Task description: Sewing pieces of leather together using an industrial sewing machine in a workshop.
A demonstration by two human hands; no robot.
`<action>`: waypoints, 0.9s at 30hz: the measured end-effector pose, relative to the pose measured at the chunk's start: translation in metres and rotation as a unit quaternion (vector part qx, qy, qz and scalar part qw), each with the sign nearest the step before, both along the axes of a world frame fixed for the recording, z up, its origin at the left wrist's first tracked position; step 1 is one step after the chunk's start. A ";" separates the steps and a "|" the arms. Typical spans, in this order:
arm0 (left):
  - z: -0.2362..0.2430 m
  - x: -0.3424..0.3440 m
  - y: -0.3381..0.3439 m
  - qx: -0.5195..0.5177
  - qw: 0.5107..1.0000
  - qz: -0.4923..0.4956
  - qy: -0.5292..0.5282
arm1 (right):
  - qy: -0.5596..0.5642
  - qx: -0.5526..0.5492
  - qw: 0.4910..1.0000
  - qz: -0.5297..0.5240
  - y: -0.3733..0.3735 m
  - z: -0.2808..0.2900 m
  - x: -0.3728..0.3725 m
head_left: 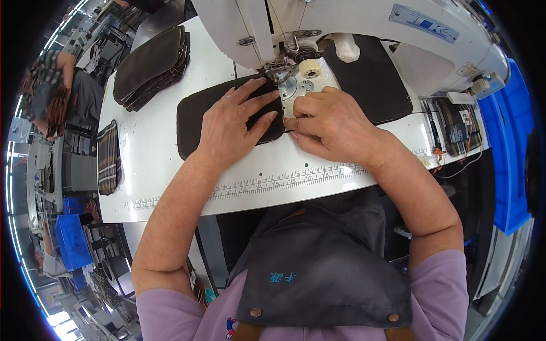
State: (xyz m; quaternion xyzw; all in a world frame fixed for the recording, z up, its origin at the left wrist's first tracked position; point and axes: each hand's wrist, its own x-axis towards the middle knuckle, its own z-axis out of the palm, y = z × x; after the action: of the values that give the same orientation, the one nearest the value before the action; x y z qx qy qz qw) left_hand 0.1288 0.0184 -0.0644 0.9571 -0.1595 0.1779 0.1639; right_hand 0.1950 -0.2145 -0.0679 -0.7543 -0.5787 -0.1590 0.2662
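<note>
A dark brown fabric panel (193,122) with rounded corners lies on the white sewing table, its right edge at the needle area of the sewing machine (278,71). My left hand (230,119) rests flat on this panel with its fingers spread. At the panel's right edge, my right hand (333,122) has its fingers curled, with thumb and forefinger pinching the edge near the front right corner. Just right of the machine's needle plate lies another dark panel (378,85), partly hidden under the machine arm.
A stack of dark panels (151,68) sits at the table's back left. Folded plaid cloth (109,156) lies at the left edge, more plaid cloth (458,131) at the right. A printed ruler (273,184) runs along the front. Blue bins (509,153) stand right; a co-worker (62,96) is far left.
</note>
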 end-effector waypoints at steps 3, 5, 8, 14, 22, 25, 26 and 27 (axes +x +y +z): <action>-0.001 -0.003 0.011 -0.012 0.996 -0.087 -0.001 | 0.004 -0.005 1.000 0.007 -0.003 0.000 -0.003; -0.002 -0.007 0.012 -0.009 0.989 -0.150 0.006 | 0.001 -0.005 1.000 0.002 -0.004 -0.001 -0.003; -0.003 -0.011 0.011 -0.073 0.986 -0.132 0.067 | 0.000 0.019 1.000 0.019 -0.004 -0.001 -0.001; 0.001 -0.012 0.012 -0.074 0.985 -0.128 0.086 | 0.019 0.029 0.999 0.035 -0.005 0.002 -0.001; 0.000 -0.010 0.018 -0.107 0.978 -0.157 0.087 | 0.037 0.009 0.999 -0.010 -0.001 -0.001 0.001; 0.001 -0.002 0.020 -0.102 0.979 -0.156 0.088 | 0.028 0.019 0.999 -0.041 0.003 -0.001 0.002; 0.001 0.000 0.021 -0.103 0.979 -0.154 0.087 | 0.027 0.018 0.999 -0.039 0.004 -0.002 0.003; 0.000 0.003 0.022 -0.105 0.979 -0.151 0.084 | 0.021 0.024 0.998 -0.051 0.006 -0.004 0.003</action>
State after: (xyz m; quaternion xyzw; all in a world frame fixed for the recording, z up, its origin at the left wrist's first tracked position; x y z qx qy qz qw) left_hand 0.1316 0.0408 -0.0640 0.9111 -0.2686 0.0853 0.3009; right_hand 0.1985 -0.2085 -0.0718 -0.7793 -0.5299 -0.1707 0.2878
